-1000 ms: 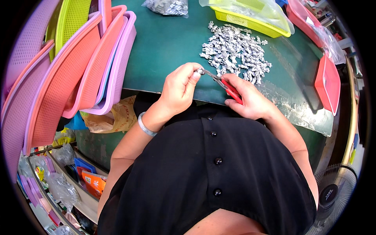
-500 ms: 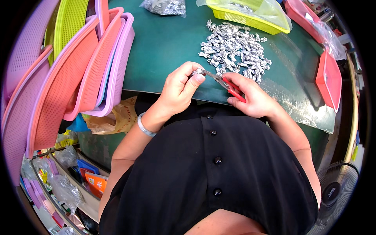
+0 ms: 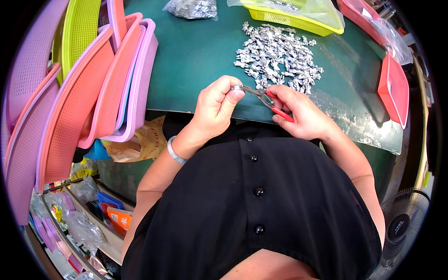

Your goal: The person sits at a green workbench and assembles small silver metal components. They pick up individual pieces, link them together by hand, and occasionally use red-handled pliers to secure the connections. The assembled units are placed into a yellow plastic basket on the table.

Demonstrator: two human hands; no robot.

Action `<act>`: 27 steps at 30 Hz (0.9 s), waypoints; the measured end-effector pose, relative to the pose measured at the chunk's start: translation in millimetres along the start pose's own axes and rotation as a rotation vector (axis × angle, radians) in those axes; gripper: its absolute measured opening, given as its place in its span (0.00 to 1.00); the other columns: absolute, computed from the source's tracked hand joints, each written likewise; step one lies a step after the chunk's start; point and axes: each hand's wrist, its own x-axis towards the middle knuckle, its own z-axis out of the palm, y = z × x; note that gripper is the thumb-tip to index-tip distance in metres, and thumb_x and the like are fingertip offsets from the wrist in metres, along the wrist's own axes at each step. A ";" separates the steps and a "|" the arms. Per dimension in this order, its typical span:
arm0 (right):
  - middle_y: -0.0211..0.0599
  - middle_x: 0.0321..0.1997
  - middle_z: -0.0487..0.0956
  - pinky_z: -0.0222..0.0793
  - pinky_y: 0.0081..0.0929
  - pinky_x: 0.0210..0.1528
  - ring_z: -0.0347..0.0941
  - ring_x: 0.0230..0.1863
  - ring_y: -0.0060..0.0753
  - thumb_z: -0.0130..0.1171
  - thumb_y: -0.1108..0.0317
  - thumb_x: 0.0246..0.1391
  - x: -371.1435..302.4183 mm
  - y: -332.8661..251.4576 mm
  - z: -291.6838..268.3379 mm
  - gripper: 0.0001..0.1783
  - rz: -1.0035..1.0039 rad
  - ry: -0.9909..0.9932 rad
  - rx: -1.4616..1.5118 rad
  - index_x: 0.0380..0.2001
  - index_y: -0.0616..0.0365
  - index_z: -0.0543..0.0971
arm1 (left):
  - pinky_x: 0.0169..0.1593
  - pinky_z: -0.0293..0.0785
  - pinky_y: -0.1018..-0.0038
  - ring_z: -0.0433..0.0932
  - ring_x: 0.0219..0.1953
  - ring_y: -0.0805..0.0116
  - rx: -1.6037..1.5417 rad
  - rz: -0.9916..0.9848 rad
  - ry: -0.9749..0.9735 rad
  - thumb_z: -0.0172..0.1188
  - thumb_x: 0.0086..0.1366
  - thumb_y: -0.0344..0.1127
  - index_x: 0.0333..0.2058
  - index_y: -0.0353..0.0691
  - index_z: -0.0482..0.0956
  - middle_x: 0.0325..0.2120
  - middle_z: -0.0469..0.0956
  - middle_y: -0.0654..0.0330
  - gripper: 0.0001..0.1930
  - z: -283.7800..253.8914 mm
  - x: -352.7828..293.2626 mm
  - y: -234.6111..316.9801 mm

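red-handled pliers (image 3: 283,115) at a small silver piece (image 3: 236,87)
the left hand (image 3: 215,106) pinches this piece; the right hand (image 3: 302,113) holds the pliers by their handles.

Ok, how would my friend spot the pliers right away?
Find the big green table, then the heap of small silvery pieces on it. Just below the heap in the picture, the right hand holds the pliers. Unlike those all-silver pieces, they have two bright red handles.
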 end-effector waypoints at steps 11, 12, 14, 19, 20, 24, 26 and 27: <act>0.40 0.26 0.68 0.64 0.35 0.32 0.68 0.29 0.44 0.57 0.77 0.34 1.5 2.1 -4.4 0.26 -0.015 -0.066 -0.095 0.42 0.62 0.65 | 0.24 0.61 0.78 0.63 0.19 0.70 0.251 0.167 -0.001 0.49 0.63 0.31 0.28 0.33 0.68 0.21 0.67 0.59 0.07 3.4 0.4 2.9; 0.40 0.26 0.68 0.64 0.35 0.32 0.68 0.29 0.44 0.57 0.77 0.34 1.9 0.3 -6.0 0.25 0.009 -0.072 -0.066 0.42 0.62 0.66 | 0.25 0.61 0.77 0.64 0.20 0.69 0.268 0.176 -0.014 0.49 0.62 0.30 0.29 0.34 0.68 0.21 0.67 0.59 0.06 2.6 1.2 3.9; 0.41 0.27 0.68 0.64 0.35 0.32 0.68 0.30 0.45 0.57 0.77 0.34 1.6 -2.0 -8.0 0.24 0.062 -0.082 -0.012 0.41 0.61 0.67 | 0.25 0.62 0.77 0.64 0.21 0.68 0.294 0.197 -0.040 0.49 0.62 0.29 0.30 0.34 0.69 0.22 0.68 0.59 0.05 0.7 3.8 6.1; 0.41 0.27 0.69 0.64 0.35 0.32 0.68 0.29 0.43 0.57 0.76 0.36 -1.1 4.8 -10.5 0.22 0.015 -0.072 -0.074 0.40 0.60 0.68 | 0.29 0.64 0.74 0.67 0.25 0.64 0.276 0.259 -0.090 0.49 0.59 0.25 0.35 0.34 0.70 0.24 0.69 0.57 0.05 1.2 7.3 8.2; 0.40 0.27 0.69 0.64 0.35 0.32 0.68 0.29 0.43 0.57 0.75 0.36 -1.1 5.1 -11.6 0.22 0.013 -0.082 -0.089 0.40 0.60 0.68 | 0.30 0.65 0.73 0.68 0.25 0.63 0.263 0.258 -0.090 0.49 0.59 0.25 0.36 0.34 0.70 0.25 0.69 0.57 0.06 2.1 7.3 8.6; 0.40 0.27 0.69 0.64 0.35 0.31 0.68 0.29 0.44 0.57 0.75 0.37 -1.6 3.5 -17.0 0.22 0.047 -0.146 -0.066 0.40 0.60 0.67 | 0.30 0.66 0.72 0.68 0.25 0.62 0.243 0.214 -0.172 0.51 0.57 0.23 0.37 0.34 0.70 0.25 0.69 0.56 0.08 -2.1 7.8 8.9; 0.40 0.27 0.69 0.64 0.36 0.32 0.68 0.30 0.44 0.57 0.75 0.37 -2.2 5.7 -19.6 0.23 0.015 -0.168 -0.070 0.41 0.60 0.67 | 0.29 0.66 0.72 0.68 0.24 0.61 0.249 0.176 -0.234 0.51 0.56 0.23 0.36 0.33 0.70 0.25 0.70 0.55 0.08 -3.6 7.8 11.8; 0.40 0.27 0.69 0.64 0.36 0.32 0.68 0.30 0.45 0.57 0.75 0.37 -2.8 6.5 -20.4 0.23 0.001 -0.168 -0.096 0.41 0.60 0.66 | 0.29 0.66 0.72 0.69 0.24 0.60 0.262 0.196 -0.227 0.52 0.56 0.23 0.36 0.33 0.70 0.24 0.70 0.55 0.08 -2.7 7.1 11.3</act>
